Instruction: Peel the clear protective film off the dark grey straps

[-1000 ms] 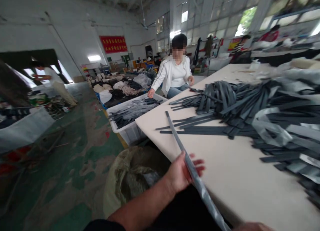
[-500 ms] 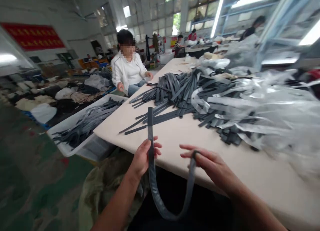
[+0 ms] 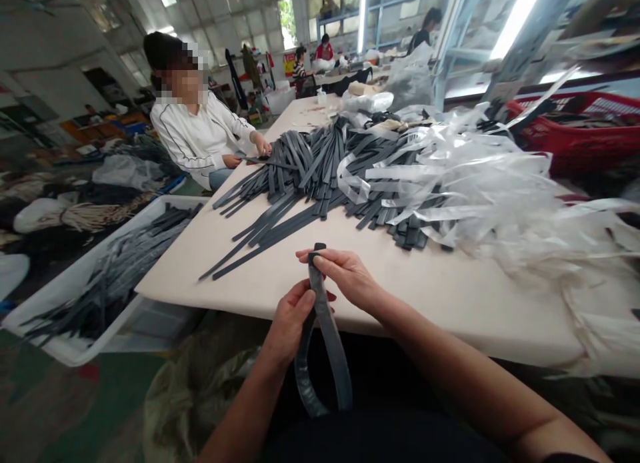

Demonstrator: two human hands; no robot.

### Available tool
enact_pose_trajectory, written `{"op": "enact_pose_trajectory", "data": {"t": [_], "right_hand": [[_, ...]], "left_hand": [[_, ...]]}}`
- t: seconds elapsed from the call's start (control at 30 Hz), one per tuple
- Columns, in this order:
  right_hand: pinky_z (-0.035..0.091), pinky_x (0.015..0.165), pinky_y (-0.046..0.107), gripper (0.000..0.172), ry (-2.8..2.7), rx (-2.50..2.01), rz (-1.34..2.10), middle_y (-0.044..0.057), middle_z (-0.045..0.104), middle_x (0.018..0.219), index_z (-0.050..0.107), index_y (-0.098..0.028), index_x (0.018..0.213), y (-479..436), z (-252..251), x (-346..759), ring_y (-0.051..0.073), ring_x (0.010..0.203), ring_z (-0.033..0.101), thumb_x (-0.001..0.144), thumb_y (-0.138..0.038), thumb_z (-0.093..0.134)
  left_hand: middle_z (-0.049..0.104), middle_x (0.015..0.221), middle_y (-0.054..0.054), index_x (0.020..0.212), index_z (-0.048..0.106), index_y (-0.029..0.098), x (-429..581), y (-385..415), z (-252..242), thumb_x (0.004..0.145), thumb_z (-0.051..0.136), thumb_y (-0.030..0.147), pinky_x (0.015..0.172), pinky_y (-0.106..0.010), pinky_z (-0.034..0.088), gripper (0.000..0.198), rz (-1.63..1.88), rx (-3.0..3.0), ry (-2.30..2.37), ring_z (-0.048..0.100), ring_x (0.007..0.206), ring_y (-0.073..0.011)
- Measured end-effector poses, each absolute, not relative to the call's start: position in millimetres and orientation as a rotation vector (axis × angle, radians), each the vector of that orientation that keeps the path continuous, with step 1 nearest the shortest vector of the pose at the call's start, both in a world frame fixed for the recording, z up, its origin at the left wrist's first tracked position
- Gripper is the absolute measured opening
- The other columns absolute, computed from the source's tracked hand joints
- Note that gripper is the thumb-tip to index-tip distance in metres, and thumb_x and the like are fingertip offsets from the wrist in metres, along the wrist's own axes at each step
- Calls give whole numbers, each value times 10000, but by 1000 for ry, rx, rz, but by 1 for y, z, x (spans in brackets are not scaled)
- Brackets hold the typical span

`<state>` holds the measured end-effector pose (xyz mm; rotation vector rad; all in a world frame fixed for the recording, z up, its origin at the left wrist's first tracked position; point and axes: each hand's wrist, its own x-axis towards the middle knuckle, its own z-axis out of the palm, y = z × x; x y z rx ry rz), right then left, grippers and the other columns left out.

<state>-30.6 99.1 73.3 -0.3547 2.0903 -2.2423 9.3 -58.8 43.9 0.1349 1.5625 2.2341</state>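
Note:
A long dark grey strap [image 3: 334,356] hangs in a loop below my two hands, over my dark clothing, with a shiny surface along it. My left hand [image 3: 295,309] is closed around the strap a little below its ends. Higher up, my right hand [image 3: 345,273] pinches the strap's end between thumb and fingers, where the two ends lie close together. Past my hands, a heap of similar dark grey straps [image 3: 300,163] lies on the pale table [image 3: 240,283], several of them stretched toward the near left edge.
Clear plastic strips [image 3: 465,176] pile up on the table's right side. At the left stands a white bin [image 3: 75,356] of straps. A co-worker in a white jacket [image 3: 195,129] handles straps across the table. A red basket [image 3: 590,129] is at far right.
My right hand has moved left, bringing its strap end up to the other end beside my left hand; the loop has narrowed. The view has turned right. The co-worker's hands now reach the straps.

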Motion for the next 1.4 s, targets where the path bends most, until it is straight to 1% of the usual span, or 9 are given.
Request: {"op": "enact_pose_trajectory", "data": {"t": [0.27, 0.47, 0.67, 0.77, 0.87, 1.03, 1.2, 1.3, 1.4], "right_hand": [[401, 1072, 418, 245, 1885, -379, -2542, 44, 748, 1089, 776, -227, 923, 101, 80, -25, 242, 1139, 631, 881, -420, 632], [368, 1103, 439, 211, 1893, -377, -2619, 35, 735, 1128, 773, -240, 919, 104, 78, -34, 242, 1179, 603, 902, -384, 620], [357, 1112, 461, 235, 2297, -355, -2317, 12, 616, 1346, 767, -309, 994, 127, 71, -33, 269, 1261, 535, 911, -457, 604], [461, 989, 470, 241, 2697, -287, -2102, 40, 710, 1159, 781, -343, 931, 164, 65, -33, 289, 1091, 626, 820, -531, 678], [518, 610, 434, 195, 2811, -196, -1875, 84, 734, 738, 781, -397, 864, 210, 50, -29, 248, 621, 656, 770, -548, 699], [454, 471, 402, 193, 2683, -500, -1614, 120, 653, 586, 744, -483, 869, 242, 31, -26, 248, 495, 622, 746, -566, 621], [527, 508, 392, 266, 2202, -708, -1502, 122, 681, 655, 764, -359, 834, 156, 63, -75, 258, 570, 651, 829, -560, 590], [566, 559, 371, 346, 2061, -641, -1925, 125, 693, 705, 727, -179, 734, 75, 108, -142, 228, 591, 665, 761, -523, 699], [578, 811, 384, 326, 2103, -620, -2140, 78, 694, 1003, 683, -179, 1022, 14, 149, -217, 202, 852, 689, 800, -417, 703]], "left_hand": [[686, 840, -74, 903, 671, 172, 18, -55, 46, 897, 574, 481, 671, -276, 458, 324, 1907, 304, 1906, 610, 734, -183], [676, 835, -63, 896, 679, 179, 30, -66, 38, 932, 520, 451, 697, -269, 440, 317, 1757, 359, 1973, 594, 747, -174], [664, 682, -28, 935, 661, 143, 25, -100, 24, 826, 673, 486, 556, -236, 412, 360, 2110, 23, 1756, 547, 534, -116], [690, 722, -42, 997, 673, 137, 23, -144, 25, 805, 693, 511, 611, -243, 471, 421, 2510, -276, 1696, 612, 595, -130], [731, 833, -74, 959, 698, 142, 34, -198, 29, 729, 765, 510, 731, -304, 533, 439, 2761, -576, 1670, 678, 743, -187], [749, 927, -111, 900, 734, 141, 82, -268, 4, 768, 706, 560, 708, -268, 514, 440, 2418, -880, 2027, 677, 852, -207], [744, 845, -138, 857, 737, 131, 89, -321, -23, 769, 706, 551, 599, -270, 494, 431, 2193, -1025, 1841, 678, 746, -216], [723, 798, -123, 825, 704, 118, 46, -377, 19, 853, 644, 455, 610, -269, 520, 344, 2345, -1094, 1876, 665, 692, -189], [697, 1034, -160, 1105, 619, 98, -14, -439, 86, 965, 304, 596, 697, -305, 553, 606, 2665, -1155, 2052, 674, 905, -219]]}}
